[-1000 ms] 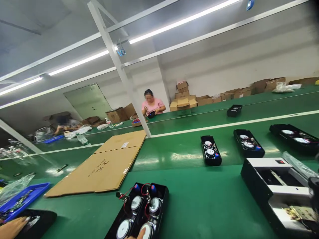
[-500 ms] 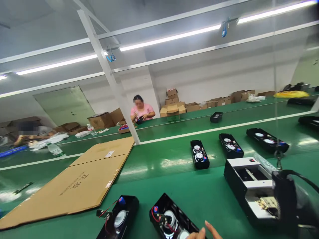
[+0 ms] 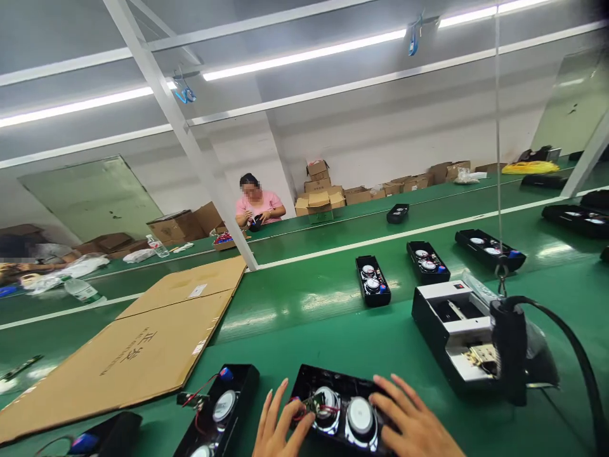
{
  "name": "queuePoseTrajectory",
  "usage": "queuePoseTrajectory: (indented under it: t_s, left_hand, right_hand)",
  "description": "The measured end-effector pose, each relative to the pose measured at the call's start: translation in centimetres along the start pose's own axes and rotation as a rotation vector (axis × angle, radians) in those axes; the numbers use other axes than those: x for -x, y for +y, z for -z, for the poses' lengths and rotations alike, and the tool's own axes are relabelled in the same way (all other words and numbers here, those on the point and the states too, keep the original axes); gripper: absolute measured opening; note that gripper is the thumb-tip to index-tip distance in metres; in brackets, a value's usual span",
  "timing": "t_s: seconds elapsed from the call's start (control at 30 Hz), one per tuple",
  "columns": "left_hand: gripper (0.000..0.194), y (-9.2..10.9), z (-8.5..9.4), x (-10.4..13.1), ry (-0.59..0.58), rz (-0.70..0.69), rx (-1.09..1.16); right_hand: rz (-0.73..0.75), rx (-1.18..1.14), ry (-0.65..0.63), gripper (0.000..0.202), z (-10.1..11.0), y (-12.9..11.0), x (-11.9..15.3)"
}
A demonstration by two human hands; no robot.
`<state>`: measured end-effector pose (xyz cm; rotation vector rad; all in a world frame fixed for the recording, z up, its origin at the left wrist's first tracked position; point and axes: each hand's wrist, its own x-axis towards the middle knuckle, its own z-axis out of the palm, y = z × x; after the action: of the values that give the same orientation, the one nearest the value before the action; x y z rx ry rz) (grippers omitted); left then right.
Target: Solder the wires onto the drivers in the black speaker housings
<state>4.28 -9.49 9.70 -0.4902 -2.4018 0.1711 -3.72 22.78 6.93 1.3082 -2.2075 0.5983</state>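
Observation:
An open black speaker box [image 3: 340,376] with two round speakers lies in front of me on the green bench. At its left end, my left hand [image 3: 280,426] has thumb and index finger closed at a small circuit board [image 3: 314,404] with red wires; the other fingers stretch out. My right hand [image 3: 412,422] grips the box's right end, fingers spread over the rim beside the white-backed speaker [image 3: 360,416]. Left of my hands lies another open speaker box [image 3: 240,393], its board and blue part hanging at the side. A further black box [image 3: 114,435] is partly cut off at the lower left.
A hanging electric screwdriver [image 3: 509,349] with a black cable is at right, before a black-and-white case [image 3: 431,324]. Several open speaker boxes [image 3: 373,282] stand on the belt. Flat cardboard [image 3: 166,336] covers the left. A person in pink [image 3: 259,206] works across.
My left hand has come into view at the speaker box. The box has turned to lie more crosswise, and my right hand has moved onto its right end. The view has shifted right.

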Motion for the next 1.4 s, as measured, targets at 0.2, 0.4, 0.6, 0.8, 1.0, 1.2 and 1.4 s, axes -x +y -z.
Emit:
queuePoseTrajectory:
  t_s: [0.2,0.4,0.6,0.8,1.0,1.2,1.4]
  left_hand:
    - [0.027,3.0,-3.2,-2.9,0.053,-0.093,0.385]
    - [0.034,7.1,-3.8,-6.4,-0.186,0.57,0.933]
    - [0.047,7.9,-3.3,-8.5,-0.372,0.683,1.162]
    - [0.037,7.4,-3.1,-7.2,-0.391,0.537,1.084]
    - [0.029,7.2,-4.8,-6.2,-0.289,0.307,0.928]
    - [0.038,7.2,-5.3,-5.8,-0.388,0.373,0.986]
    - [0.033,7.4,-3.5,-7.4,-0.513,0.588,1.194]
  right_hand:
    - [-0.358,0.043,-0.297,0.04,7.3,4.4,1.7]
    - [-0.514,-0.008,-0.093,0.036,6.9,3.7,1.6]
    - [-0.355,-0.281,-0.088,0.027,5.0,0.2,-3.0]
    - [-0.407,-0.358,-0.217,0.022,4.7,1.7,-3.4]
    - [-0.272,-0.141,-0.387,0.045,4.2,1.6,-2.8]
    - [-0.386,-0.371,-0.527,0.041,4.3,2.3,-3.8]
    - [-0.658,-0.677,-0.529,0.029,5.4,3.7,-5.3]
